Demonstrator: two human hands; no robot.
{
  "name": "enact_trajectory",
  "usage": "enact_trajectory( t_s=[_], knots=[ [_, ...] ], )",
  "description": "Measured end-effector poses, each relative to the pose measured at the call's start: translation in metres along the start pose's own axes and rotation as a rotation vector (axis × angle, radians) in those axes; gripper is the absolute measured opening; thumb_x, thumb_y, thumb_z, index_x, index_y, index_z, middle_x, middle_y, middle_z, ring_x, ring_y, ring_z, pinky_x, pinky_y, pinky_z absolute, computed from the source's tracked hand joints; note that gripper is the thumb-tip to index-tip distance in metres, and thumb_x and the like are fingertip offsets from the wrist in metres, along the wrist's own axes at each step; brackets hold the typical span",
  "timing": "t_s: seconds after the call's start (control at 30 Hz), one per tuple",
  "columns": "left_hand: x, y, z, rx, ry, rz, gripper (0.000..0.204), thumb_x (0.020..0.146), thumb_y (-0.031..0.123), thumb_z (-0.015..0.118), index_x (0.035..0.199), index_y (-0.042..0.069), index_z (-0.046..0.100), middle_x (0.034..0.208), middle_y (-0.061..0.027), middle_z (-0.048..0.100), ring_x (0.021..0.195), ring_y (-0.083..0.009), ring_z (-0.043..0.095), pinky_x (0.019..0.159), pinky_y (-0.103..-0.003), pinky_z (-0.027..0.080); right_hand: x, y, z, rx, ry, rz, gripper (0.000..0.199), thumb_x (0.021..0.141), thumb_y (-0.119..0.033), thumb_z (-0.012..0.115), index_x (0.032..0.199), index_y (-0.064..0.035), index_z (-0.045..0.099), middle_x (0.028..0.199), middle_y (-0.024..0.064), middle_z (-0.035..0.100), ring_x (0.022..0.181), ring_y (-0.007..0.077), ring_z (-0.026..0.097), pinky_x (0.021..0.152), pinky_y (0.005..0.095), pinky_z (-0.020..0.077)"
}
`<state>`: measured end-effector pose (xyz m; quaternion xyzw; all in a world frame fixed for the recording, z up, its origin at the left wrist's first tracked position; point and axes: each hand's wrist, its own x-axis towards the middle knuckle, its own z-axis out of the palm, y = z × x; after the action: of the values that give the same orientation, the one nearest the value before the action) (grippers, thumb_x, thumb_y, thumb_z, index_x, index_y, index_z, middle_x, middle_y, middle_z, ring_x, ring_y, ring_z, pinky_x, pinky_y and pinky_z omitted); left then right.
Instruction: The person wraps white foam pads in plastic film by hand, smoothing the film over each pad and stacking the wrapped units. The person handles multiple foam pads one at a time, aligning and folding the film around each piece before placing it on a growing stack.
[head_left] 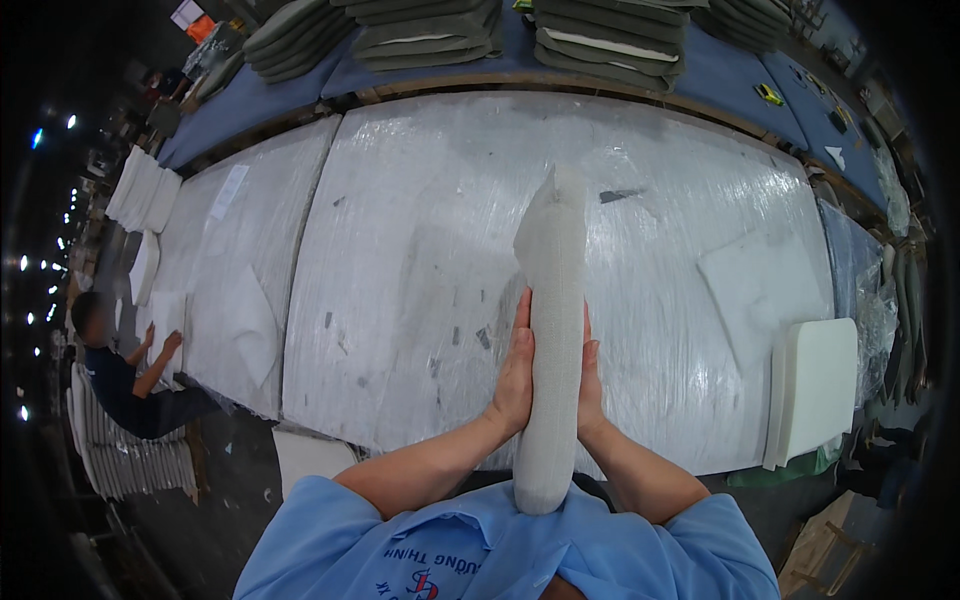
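A light grey fabric-covered cushion (552,350) stands on its narrow edge in front of my chest, its long side running away from me. My left hand (516,375) presses flat against its left face, with the fingers pointing away. On the opposite face lies my right hand (590,385), partly hidden behind the cushion. Between the two palms the cushion is held over the plastic-wrapped table (400,250). The far end of the cover looks loose and creased, coming to a point.
Stacks of dark green cushions (610,45) sit on a blue-topped bench (720,85) across the far side. A thin white sheet (765,290) lies at right, near white foam pads (815,390). At left, another person (135,370) handles white pieces beside a foam stack (145,190).
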<state>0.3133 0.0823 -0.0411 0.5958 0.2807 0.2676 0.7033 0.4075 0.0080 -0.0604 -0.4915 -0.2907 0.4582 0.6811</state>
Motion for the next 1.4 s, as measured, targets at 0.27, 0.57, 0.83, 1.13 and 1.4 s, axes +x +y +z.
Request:
enact_trajectory(
  t_s=[0.27,0.57,0.83,1.13,1.4],
  knots=[
    [0.017,0.021,-0.02,-0.238,-0.029,-0.186,0.069,0.112,0.052,0.021,0.167,0.012,0.011,0.172,-0.0118,0.015,0.159,-0.0271,0.013,0.129,-0.041,0.013,0.019,-0.03,0.002,-0.036,-0.029,0.06,0.084,0.105,-0.069,0.015,0.167,-0.0152,-0.001,0.174,0.0095,0.0,0.16,0.028,0.001,0.13,0.0459,0.0071],
    [0.022,0.025,-0.004,-0.108,0.04,-0.177,0.071,0.11,0.061,0.019,0.168,0.021,0.011,0.173,-0.0073,0.011,0.159,-0.0269,0.01,0.129,-0.041,0.012,0.031,-0.05,0.016,-0.098,0.068,-0.01,0.087,0.105,-0.068,0.023,0.167,-0.0123,-0.002,0.174,0.0127,-0.001,0.16,0.0315,0.0,0.129,0.0495,0.0064],
    [0.028,0.015,-0.005,-0.097,0.022,-0.052,0.077,0.109,0.062,0.022,0.167,0.014,0.01,0.173,-0.0129,0.011,0.159,-0.0304,0.01,0.128,-0.041,0.013,0.037,-0.048,0.013,-0.194,0.049,-0.078,0.082,0.108,-0.062,0.023,0.167,-0.0099,-0.002,0.173,0.0172,0.002,0.16,0.0328,0.005,0.128,0.0442,0.0106],
    [0.065,0.036,-0.003,-0.262,0.015,-0.334,0.074,0.109,0.063,0.025,0.167,0.018,0.018,0.166,-0.0077,0.03,0.15,-0.0243,0.033,0.124,-0.038,0.027,0.082,-0.046,-0.012,0.024,0.07,-0.021,0.08,0.107,-0.065,0.011,0.167,-0.014,0.003,0.175,0.0093,0.001,0.16,0.0282,0.002,0.129,0.0437,0.0066],
    [0.06,-0.098,-0.045,-0.463,0.069,-0.416,0.057,0.111,0.05,0.037,0.151,0.011,0.045,0.143,-0.0085,0.058,0.129,-0.024,0.057,0.109,-0.039,0.049,0.086,0.022,-0.032,-0.028,0.086,-0.137,0.066,0.114,-0.044,0.021,0.166,-0.0058,0.008,0.175,0.0099,0.004,0.16,0.0259,0.002,0.129,0.0356,0.0014]
  ],
)
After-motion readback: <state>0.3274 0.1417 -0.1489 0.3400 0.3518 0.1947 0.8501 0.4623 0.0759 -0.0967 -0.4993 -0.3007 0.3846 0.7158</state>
